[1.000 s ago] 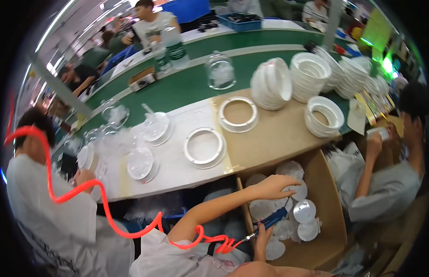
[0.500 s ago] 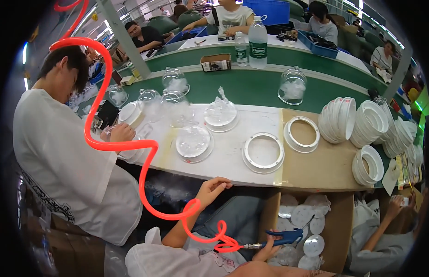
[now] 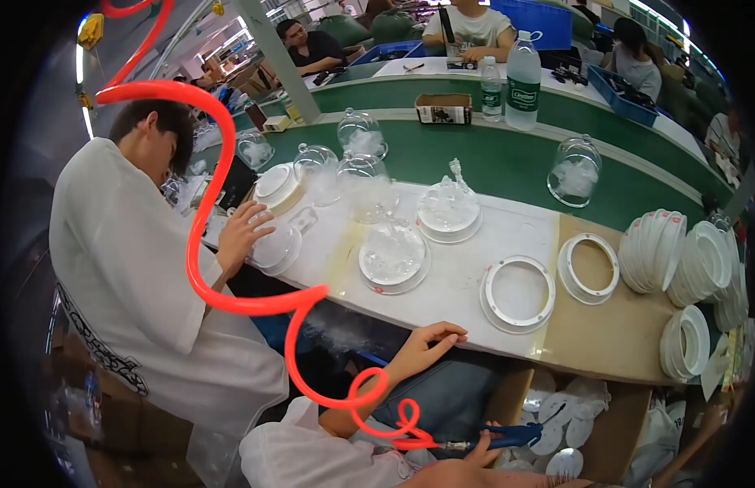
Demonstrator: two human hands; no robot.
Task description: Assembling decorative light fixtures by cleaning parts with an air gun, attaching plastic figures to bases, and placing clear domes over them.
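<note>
My right hand grips a blue air blow gun low in front of me, over the open carton. A coiled red air hose runs from the gun's rear fitting up to the far left. At the table's front edge rests my left hand, its fingers stretched out with nothing in them. The nearest things beyond it are a white ring base and a white round base topped with a clear, crystal-like piece. Behind stands another such base with a taller clear figure on it.
Clear domes with white fluff stand at the back left; another dome is at the back right. Stacked white rings fill the right end. The cardboard carton holds clear discs. A co-worker sits at left, a hand on clear plastic.
The view has swung to the left, so the table sits farther right in the picture. The co-worker's hand has spread over a clear piece. My hands keep much the same pose.
</note>
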